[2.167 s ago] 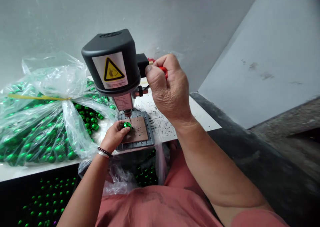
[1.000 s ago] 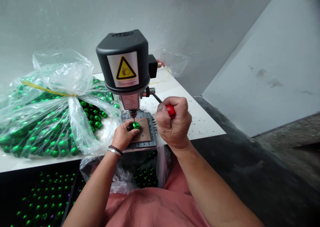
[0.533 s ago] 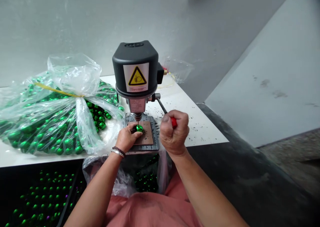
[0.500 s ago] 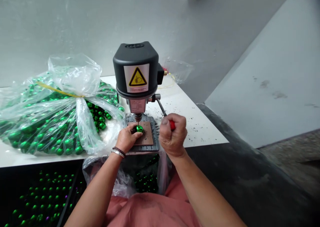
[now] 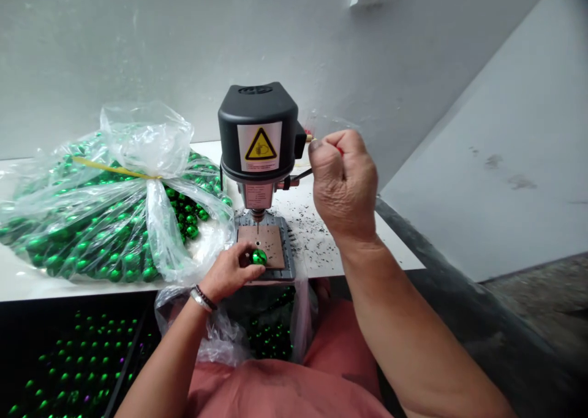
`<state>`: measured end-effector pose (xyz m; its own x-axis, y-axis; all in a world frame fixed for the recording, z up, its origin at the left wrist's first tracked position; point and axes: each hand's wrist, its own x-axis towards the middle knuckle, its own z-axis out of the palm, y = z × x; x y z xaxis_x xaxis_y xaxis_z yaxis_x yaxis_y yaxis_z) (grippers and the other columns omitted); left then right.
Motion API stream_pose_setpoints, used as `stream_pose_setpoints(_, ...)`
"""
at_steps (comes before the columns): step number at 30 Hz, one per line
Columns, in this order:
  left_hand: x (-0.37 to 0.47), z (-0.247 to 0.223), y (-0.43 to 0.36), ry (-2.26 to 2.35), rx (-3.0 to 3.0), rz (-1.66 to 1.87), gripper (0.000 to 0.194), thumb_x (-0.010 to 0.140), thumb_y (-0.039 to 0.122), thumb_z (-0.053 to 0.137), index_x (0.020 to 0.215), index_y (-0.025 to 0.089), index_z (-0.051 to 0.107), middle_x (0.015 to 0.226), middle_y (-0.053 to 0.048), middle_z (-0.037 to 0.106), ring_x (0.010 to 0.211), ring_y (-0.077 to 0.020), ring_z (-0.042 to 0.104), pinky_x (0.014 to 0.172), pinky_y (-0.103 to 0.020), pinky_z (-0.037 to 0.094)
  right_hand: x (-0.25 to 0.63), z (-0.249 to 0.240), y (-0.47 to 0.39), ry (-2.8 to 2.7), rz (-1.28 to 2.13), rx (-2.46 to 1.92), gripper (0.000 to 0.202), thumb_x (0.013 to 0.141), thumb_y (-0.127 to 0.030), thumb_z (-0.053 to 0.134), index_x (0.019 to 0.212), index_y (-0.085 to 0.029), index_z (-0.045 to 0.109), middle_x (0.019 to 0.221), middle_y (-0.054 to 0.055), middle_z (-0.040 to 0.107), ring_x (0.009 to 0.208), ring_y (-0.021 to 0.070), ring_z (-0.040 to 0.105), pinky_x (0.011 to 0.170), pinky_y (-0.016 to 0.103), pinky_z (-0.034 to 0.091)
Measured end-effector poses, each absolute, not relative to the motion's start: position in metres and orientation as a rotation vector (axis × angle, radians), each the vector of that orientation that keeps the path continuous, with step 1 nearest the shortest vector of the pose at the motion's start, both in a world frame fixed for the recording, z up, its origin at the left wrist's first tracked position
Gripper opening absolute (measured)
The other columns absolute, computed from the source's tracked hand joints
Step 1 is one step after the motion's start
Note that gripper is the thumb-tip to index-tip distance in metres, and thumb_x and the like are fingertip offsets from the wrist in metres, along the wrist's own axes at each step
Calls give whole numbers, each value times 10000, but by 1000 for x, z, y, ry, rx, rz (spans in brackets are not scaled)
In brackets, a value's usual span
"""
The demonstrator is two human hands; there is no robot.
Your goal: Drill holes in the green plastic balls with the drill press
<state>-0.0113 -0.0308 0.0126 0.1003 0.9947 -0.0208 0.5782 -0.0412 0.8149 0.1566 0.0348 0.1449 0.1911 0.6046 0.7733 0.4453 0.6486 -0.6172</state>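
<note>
A shiny green ball [image 5: 260, 257] sits between the thumb and fingers of my left hand [image 5: 229, 269], near the front of a brown board [image 5: 273, 241]. The board lies on the base of a small bench drill press [image 5: 258, 133]; its thin drill bit [image 5: 258, 228] points down above a small hole in the board, apart from the ball. My right hand [image 5: 346, 182] is closed round the red-knobbed feed lever [image 5: 302, 174], raised at the drill's right side. Most of the red knob is hidden by the fingers.
A clear plastic bag [image 5: 92, 222] of green balls, with a yellow tie [image 5: 114, 168], fills the table's left side. Dark shavings [image 5: 316, 234] litter the white table [image 5: 395, 255]. Below the edge, an open plastic bag [image 5: 301, 320] holds green balls, and more lie at lower left [image 5: 82, 363].
My right hand has swung the lever up, and the drill bit has risen off the ball. My left hand has drawn the ball toward me, uncovering the hole in the board.
</note>
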Motion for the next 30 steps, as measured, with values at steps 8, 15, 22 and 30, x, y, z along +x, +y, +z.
stream_pose_setpoints(8, -67, 22, 0, 2113, 1580, 1055, 352, 786, 340, 448, 1039, 171, 624, 1032, -87, 650, 949, -222, 572, 854, -327, 420, 157, 135, 32, -1435, 111, -853, 170, 808, -295, 471, 675, -192, 444, 587, -53, 438, 517, 32, 392, 492, 187, 348)
stream_pose_setpoints(15, -108, -10, 61, 2589, 1732, 477, 415, 748, 308, 452, 1077, 94, 587, 1126, -202, 568, 1101, -336, 443, 921, -439, 306, 158, 133, 29, -1444, 131, -871, 164, 806, -307, 475, 703, -182, 452, 556, -64, 391, 485, 18, 363, 455, 160, 329)
stream_pose_setpoints(22, -102, -21, 63, 2633, 1794, 362, 480, 742, 375, 458, 1146, 129, 539, 1106, -200, 551, 1080, -376, 383, 834, -454, 328, 159, 129, 28, -1437, 134, -850, 155, 807, -311, 475, 717, -186, 458, 562, -66, 382, 486, 18, 367, 460, 154, 344)
stream_pose_setpoints(30, -101, -21, 60, 2526, 1777, 361, 371, 773, 358, 450, 1051, 143, 568, 1021, -174, 618, 1043, -333, 478, 871, -509, 310, 160, 127, 27, -1446, 158, -856, 185, 811, -342, 458, 731, -175, 464, 584, -63, 393, 516, 10, 367, 488, 138, 350)
